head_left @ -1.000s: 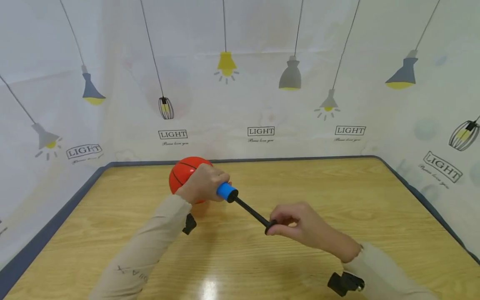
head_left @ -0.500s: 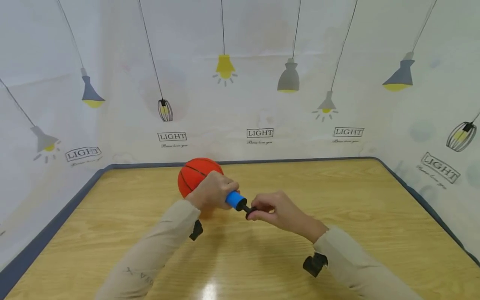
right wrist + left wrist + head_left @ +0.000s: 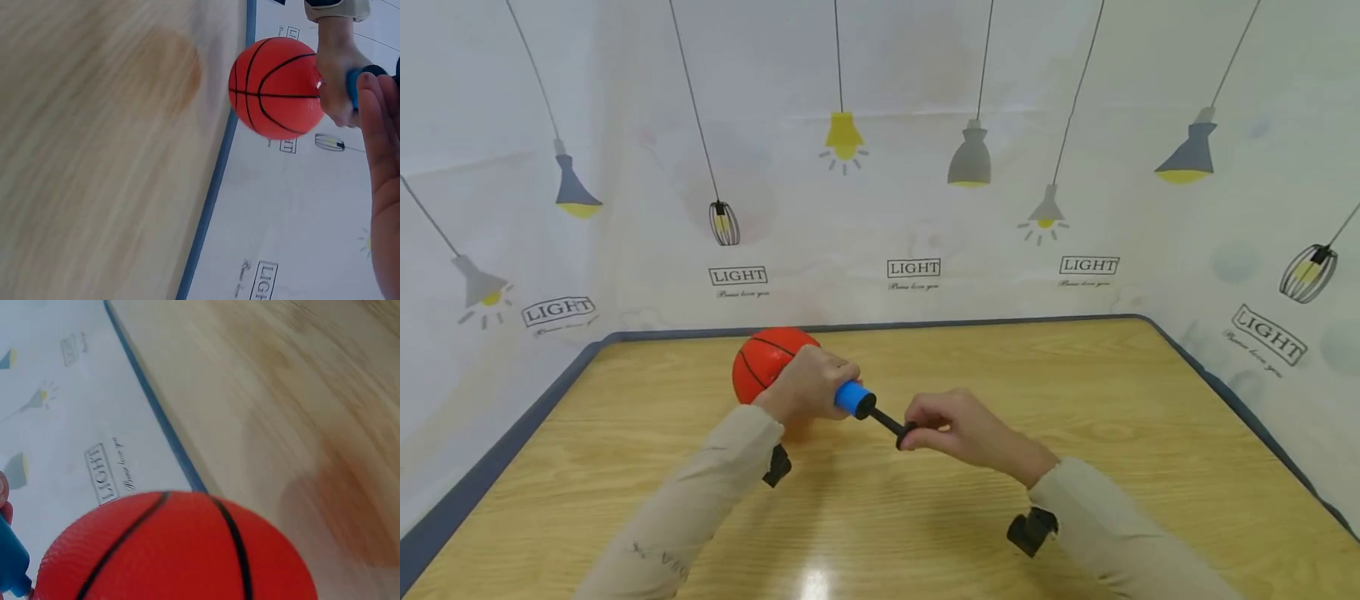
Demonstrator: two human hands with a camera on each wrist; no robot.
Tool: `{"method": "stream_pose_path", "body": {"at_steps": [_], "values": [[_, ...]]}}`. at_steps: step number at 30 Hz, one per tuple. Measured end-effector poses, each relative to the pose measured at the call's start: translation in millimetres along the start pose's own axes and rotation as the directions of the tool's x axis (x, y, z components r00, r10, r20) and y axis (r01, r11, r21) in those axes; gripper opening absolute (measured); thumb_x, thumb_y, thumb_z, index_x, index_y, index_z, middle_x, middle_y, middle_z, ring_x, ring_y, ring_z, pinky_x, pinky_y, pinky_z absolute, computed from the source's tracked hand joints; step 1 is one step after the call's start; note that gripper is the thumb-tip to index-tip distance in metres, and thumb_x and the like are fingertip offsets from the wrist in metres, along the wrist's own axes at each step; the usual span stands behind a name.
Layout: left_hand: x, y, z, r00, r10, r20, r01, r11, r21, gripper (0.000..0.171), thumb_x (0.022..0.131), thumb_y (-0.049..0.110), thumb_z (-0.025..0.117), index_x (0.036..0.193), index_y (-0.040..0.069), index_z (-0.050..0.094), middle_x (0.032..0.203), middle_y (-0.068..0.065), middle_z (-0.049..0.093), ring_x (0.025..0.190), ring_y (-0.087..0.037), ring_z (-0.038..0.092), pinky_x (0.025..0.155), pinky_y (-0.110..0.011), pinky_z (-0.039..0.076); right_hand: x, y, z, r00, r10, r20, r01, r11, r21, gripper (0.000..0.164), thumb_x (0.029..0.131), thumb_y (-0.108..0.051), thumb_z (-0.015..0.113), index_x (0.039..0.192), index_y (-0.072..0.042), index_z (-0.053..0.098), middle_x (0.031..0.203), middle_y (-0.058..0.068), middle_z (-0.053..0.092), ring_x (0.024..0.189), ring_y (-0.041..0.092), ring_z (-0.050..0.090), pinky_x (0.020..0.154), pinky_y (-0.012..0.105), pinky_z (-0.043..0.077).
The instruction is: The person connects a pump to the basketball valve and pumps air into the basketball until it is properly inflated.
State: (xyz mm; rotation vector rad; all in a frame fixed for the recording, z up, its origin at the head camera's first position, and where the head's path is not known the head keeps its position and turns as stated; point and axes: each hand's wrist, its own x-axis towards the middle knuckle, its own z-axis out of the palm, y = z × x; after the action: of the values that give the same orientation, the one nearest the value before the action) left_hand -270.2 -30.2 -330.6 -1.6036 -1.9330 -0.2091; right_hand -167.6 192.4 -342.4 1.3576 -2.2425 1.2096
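My left hand (image 3: 811, 382) grips the blue barrel of a small hand pump (image 3: 853, 400), which slants down toward the right. Its black plunger rod (image 3: 887, 420) is partly out. Fingers and thumb of my right hand (image 3: 970, 429) pinch the black round handle (image 3: 905, 435) at the rod's end. A red toy basketball (image 3: 762, 367) with black lines is beyond the left hand, which partly hides it. In the left wrist view the nozzle end of the pump (image 3: 11, 559) meets the side of the ball (image 3: 178, 550). The right wrist view shows the ball (image 3: 275, 90) beside the left hand.
The wood-grain table (image 3: 1000, 358) lies beneath both hands, edged by a dark blue border (image 3: 985, 322). White sheeting (image 3: 820, 250) printed with lamps stands behind and at both sides. A black wrist camera (image 3: 1032, 531) sits on the right wrist.
The plunger rod was far out, then pushed nearly into the barrel, and is now partly drawn out again. The ball and left hand shifted right, then back left. Both grips stayed.
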Motion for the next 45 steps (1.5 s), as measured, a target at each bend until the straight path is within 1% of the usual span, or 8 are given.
{"method": "stream_pose_path", "body": {"at_steps": [6,10,16,22,27,31,36,45], "values": [[9.3,3.6,0.0,0.995,0.045,-0.091,-0.047,0.999,-0.022,0.020,0.057,0.016,0.070,0.065,0.010,0.053,0.053,0.004,0.054,0.042,-0.005,0.048,0.041,-0.018,0.038,17,-3,2,0.999,0.033,-0.023,-0.034,0.999,-0.037,0.007,0.079,-0.013,0.062,0.081,-0.008,0.058,0.071,-0.001,0.062,0.063,0.004,0.059,0.058,0.019,0.049],[11.4,-0.2,-2.1,0.996,0.060,-0.072,-0.061,0.998,-0.016,0.020,0.059,0.018,0.071,0.065,0.011,0.053,0.054,0.005,0.054,0.044,-0.006,0.050,0.042,-0.018,0.038,5,-16,-3,0.998,0.031,-0.056,-0.032,0.999,-0.014,0.008,0.077,-0.010,0.064,0.082,-0.006,0.060,0.071,0.003,0.063,0.063,0.007,0.061,0.057,0.020,0.049],[3.0,-5.4,-2.2,0.998,0.000,-0.057,0.000,1.000,-0.011,0.023,0.057,0.016,0.073,0.064,0.011,0.052,0.055,0.004,0.055,0.045,-0.007,0.051,0.043,-0.017,0.038,-15,-28,-10,0.997,-0.017,-0.079,0.024,0.995,0.094,0.007,0.077,-0.007,0.063,0.083,-0.006,0.060,0.071,0.005,0.063,0.060,0.012,0.061,0.052,0.021,0.049],[9.2,1.2,3.1,0.995,0.048,-0.090,-0.051,0.998,-0.033,0.022,0.056,0.017,0.072,0.066,0.010,0.053,0.055,0.004,0.056,0.044,-0.006,0.050,0.043,-0.018,0.039,5,-8,-4,1.000,-0.010,-0.020,0.010,1.000,-0.020,0.006,0.080,-0.012,0.061,0.083,-0.008,0.058,0.071,0.000,0.062,0.061,0.006,0.057,0.056,0.019,0.048],[16.3,0.8,4.6,0.989,0.066,-0.132,-0.070,0.997,-0.023,0.020,0.057,0.017,0.071,0.064,0.011,0.053,0.052,0.005,0.053,0.042,-0.005,0.047,0.041,-0.018,0.036,16,-4,-2,0.999,0.028,-0.044,-0.030,0.998,-0.062,0.007,0.080,-0.014,0.061,0.083,-0.008,0.059,0.073,-0.001,0.062,0.064,0.004,0.057,0.059,0.019,0.048],[17.2,-5.8,2.2,0.995,0.055,-0.088,-0.056,0.998,-0.006,0.020,0.059,0.018,0.070,0.064,0.011,0.052,0.052,0.005,0.052,0.042,-0.006,0.047,0.041,-0.018,0.036,4,-16,-6,0.995,0.051,-0.085,-0.053,0.998,-0.025,0.007,0.079,-0.011,0.063,0.083,-0.006,0.060,0.072,0.002,0.063,0.063,0.007,0.060,0.056,0.020,0.049],[7.6,-13.3,-3.7,0.999,-0.007,-0.049,0.007,1.000,0.003,0.023,0.057,0.016,0.072,0.064,0.011,0.051,0.053,0.004,0.053,0.044,-0.007,0.049,0.042,-0.018,0.038,-13,-30,-14,0.995,0.014,-0.094,-0.007,0.997,0.071,0.007,0.077,-0.007,0.063,0.083,-0.006,0.059,0.072,0.005,0.064,0.060,0.012,0.061,0.052,0.022,0.050],[14.6,2.1,6.0,1.000,-0.004,-0.022,0.005,1.000,0.016,0.022,0.057,0.020,0.071,0.066,0.012,0.054,0.054,0.005,0.055,0.043,-0.005,0.048,0.044,-0.017,0.039,7,3,-3,0.999,0.005,-0.051,-0.008,0.999,-0.040,0.008,0.081,-0.014,0.060,0.084,-0.007,0.058,0.073,0.000,0.063,0.067,0.005,0.060,0.060,0.021,0.050]]}}
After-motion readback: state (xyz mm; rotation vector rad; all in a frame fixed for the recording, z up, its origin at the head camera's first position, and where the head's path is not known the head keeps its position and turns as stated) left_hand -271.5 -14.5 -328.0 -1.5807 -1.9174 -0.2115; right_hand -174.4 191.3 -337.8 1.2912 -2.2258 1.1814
